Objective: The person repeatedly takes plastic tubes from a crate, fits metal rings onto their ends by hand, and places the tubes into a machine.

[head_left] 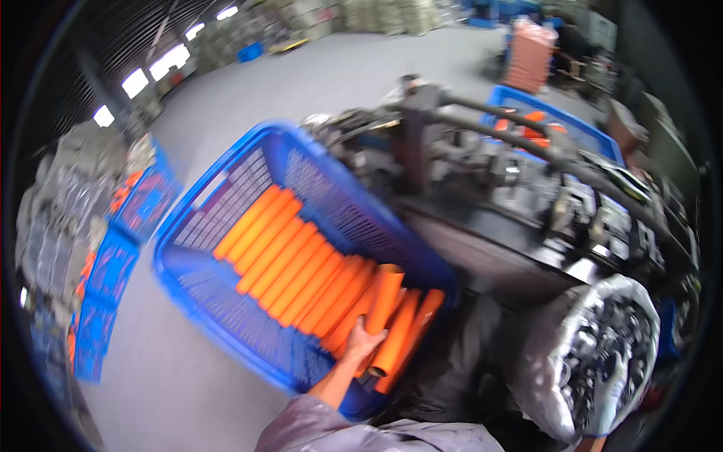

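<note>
One orange cylindrical tube (pixel 387 290) sits in our bare left hand (pixel 364 341), gripped snugly near its lower end, long axis running away, slightly right, over the blue perforated plastic basket (pixel 297 177). White-gloved right hand (pixel 611 390), farther off: we can't tell its grip.

Part of the grip of the left hand (pixel 364 340) is hidden from me by the orange tube (pixel 385 290) it holds, and the row of tubes (pixel 290 264) covers much of the floor of the blue basket (pixel 218 297); a grey sleeve (pixel 312 426) runs off at the lower edge. The fingertips of the gloved right hand (pixel 611 384) are lost among dark pieces (pixel 591 339) too small and blurred to name, so I can't tell whether they hold any. The machine (pixel 512 173) smears, partly hiding a blue bin (pixel 602 139) behind it, and the left-hand crates (pixel 113 260) blur too
</note>
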Demonstrator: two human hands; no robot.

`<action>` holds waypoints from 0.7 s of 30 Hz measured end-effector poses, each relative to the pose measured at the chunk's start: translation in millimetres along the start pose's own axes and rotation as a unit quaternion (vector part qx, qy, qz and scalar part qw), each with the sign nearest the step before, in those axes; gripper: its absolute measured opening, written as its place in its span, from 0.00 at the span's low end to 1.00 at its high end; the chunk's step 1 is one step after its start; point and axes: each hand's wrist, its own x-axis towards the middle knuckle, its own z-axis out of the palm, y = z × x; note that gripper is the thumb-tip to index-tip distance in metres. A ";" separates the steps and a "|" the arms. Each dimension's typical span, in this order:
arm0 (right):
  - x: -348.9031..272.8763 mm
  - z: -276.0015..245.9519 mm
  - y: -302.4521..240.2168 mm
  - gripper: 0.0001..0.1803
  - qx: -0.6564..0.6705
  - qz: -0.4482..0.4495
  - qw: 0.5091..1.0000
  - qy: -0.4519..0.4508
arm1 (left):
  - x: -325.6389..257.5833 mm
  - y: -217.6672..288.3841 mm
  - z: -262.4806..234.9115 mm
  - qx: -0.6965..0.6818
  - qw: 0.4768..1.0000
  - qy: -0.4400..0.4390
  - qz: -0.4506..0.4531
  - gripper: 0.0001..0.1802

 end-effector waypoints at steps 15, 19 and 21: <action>-20.8 -10.7 -47.5 0.23 0.904 0.123 0.410 0.013 | -80.1 414.1 57.5 0.150 0.822 -0.240 0.495 0.29; -33.8 -13.0 -36.5 0.23 0.949 0.082 0.305 0.002 | -112.2 440.7 85.6 0.165 0.785 -0.290 0.522 0.28; -36.1 -21.2 -39.2 0.21 0.940 0.106 0.323 -0.003 | -121.9 448.7 87.7 0.189 0.755 -0.305 0.549 0.28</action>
